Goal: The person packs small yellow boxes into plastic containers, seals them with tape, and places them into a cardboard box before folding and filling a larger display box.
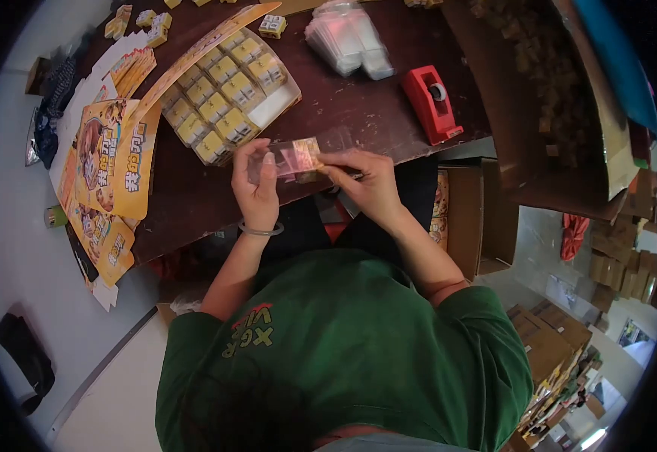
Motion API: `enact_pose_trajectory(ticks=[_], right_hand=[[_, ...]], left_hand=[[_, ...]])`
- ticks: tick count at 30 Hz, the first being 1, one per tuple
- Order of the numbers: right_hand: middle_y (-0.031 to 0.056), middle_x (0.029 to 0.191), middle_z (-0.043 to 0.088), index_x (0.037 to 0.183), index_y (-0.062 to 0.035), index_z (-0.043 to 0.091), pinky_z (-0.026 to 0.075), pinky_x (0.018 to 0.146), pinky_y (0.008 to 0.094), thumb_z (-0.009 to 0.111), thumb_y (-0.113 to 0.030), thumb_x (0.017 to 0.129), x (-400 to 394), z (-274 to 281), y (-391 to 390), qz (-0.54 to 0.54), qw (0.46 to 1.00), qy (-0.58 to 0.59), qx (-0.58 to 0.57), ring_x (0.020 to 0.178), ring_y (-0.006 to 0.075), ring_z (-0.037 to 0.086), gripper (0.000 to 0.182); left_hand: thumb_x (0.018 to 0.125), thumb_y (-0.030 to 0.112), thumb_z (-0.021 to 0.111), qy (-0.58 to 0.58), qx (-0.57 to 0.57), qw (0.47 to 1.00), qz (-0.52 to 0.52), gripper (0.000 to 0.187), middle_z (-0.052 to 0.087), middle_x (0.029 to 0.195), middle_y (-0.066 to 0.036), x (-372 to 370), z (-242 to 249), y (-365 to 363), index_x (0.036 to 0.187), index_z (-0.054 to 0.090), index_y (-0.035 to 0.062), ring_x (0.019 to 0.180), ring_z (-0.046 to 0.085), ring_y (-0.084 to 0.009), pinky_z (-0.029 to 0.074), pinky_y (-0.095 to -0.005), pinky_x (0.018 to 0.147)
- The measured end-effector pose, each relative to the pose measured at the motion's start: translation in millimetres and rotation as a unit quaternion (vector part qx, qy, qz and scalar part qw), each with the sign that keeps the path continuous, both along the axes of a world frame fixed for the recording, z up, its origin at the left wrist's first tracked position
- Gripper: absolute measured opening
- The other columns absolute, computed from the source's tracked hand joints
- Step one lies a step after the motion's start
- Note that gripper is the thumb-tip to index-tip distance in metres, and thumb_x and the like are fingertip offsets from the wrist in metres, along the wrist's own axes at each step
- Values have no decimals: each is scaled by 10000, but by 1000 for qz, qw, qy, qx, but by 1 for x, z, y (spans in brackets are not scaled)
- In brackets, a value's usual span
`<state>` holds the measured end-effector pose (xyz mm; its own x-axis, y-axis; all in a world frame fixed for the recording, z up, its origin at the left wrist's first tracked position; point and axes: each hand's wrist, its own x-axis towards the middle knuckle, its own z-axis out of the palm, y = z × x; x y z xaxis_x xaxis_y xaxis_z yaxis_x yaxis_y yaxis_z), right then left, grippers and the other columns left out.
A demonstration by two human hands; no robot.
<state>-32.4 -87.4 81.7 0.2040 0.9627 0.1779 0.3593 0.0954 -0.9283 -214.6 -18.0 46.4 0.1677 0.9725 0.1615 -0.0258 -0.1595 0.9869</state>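
Observation:
My left hand (255,183) and my right hand (366,181) both grip a small clear plastic bag (298,156) with a yellow toy block inside, held over the near edge of the dark brown table (358,105). The left hand pinches the bag's left end; the right hand's fingers hold its right end. A bracelet circles my left wrist. Just beyond the hands sits a white tray (227,94) filled with several yellow blocks in rows.
A stack of clear bags (347,38) and a red tape dispenser (432,102) lie on the table at right. Flat yellow printed cartons (110,169) are piled at left. Loose blocks (144,22) sit far left. Cardboard boxes (554,90) stand at right.

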Motion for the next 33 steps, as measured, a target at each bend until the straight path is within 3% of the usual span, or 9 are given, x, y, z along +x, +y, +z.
enact_pose_trajectory(ticks=[6, 9, 11, 14, 18, 21, 24, 30, 33], right_hand=[[123, 1165, 686, 1160, -12, 678, 487, 933, 310, 624, -97, 931, 17, -4, 0, 103, 971, 207, -53, 1073, 200, 640, 250], [150, 1266, 631, 1235, -1, 633, 407, 1049, 382, 648, -140, 912, 10, 7, -2, 253, 957, 124, -67, 1207, 273, 567, 352], [161, 1232, 644, 1197, -11, 657, 423, 1028, 388, 644, -119, 906, 6, 5, -1, 258, 957, 109, -73, 1171, 293, 583, 310], [132, 1123, 692, 1142, -23, 685, 481, 940, 350, 658, -104, 902, 26, 10, 10, 281, 947, 122, -98, 1068, 240, 635, 255], [119, 1038, 714, 1084, -27, 704, 499, 895, 346, 701, -84, 869, 34, 24, 36, 462, 872, 120, -105, 981, 225, 662, 222], [108, 1034, 713, 1085, -6, 691, 498, 891, 320, 697, -117, 885, 62, 47, 88, 403, 909, 65, -90, 993, 185, 654, 229], [81, 1013, 710, 1111, -8, 683, 510, 849, 295, 635, -181, 934, 94, 35, 175, 134, 990, -29, 35, 947, 138, 645, 252], [128, 1115, 696, 1187, -66, 668, 518, 876, 321, 637, -251, 911, 147, -8, 304, 5, 970, -215, -111, 1019, 224, 665, 334], [154, 1053, 703, 1159, -62, 672, 532, 845, 399, 661, -382, 864, 94, -17, 333, 98, 920, -360, -119, 973, 320, 674, 435]], left_hand=[[1045, 292, 424, -123, -173, 977, -30, 337, 573, 1050, -58, 2, -1, -4, 1208, 553, 26, 971, 568, -134, 463, -280, 879], [1069, 411, 257, -149, -219, 959, -99, 511, 555, 1147, -61, 5, 0, -8, 1276, 527, 30, 1099, 528, -151, 411, -307, 987], [1067, 435, 212, -166, -177, 962, -122, 557, 529, 1239, -92, 15, -3, -23, 1392, 432, 40, 1149, 520, -177, 390, -320, 1018], [1068, 428, 212, -241, -301, 907, -169, 572, 495, 1342, -131, 15, 24, -16, 1467, 345, 42, 1202, 518, -199, 383, -323, 1039], [875, 286, 729, -140, -363, 750, -535, 764, 585, 1243, -89, -20, 1, 27, 1476, 317, 53, 1075, 579, -163, 465, -304, 947], [813, 106, 755, -133, -276, 863, -403, 642, 562, 1208, -78, -12, -12, 29, 1341, 396, 42, 1111, 557, -164, 452, -311, 969], [764, -34, 742, -55, -140, 964, -218, 595, 523, 1253, -85, 14, -40, 26, 1265, 427, 38, 1193, 516, -180, 423, -328, 1019], [741, 3, 787, 87, -39, 981, -168, 592, 574, 1225, -92, 40, -56, 26, 1249, 486, 34, 1121, 581, -174, 483, -324, 966], [730, -4, 788, 116, -48, 979, -161, 609, 586, 1219, -77, 41, -54, 23, 1263, 497, 47, 1114, 588, -168, 487, -322, 958]])
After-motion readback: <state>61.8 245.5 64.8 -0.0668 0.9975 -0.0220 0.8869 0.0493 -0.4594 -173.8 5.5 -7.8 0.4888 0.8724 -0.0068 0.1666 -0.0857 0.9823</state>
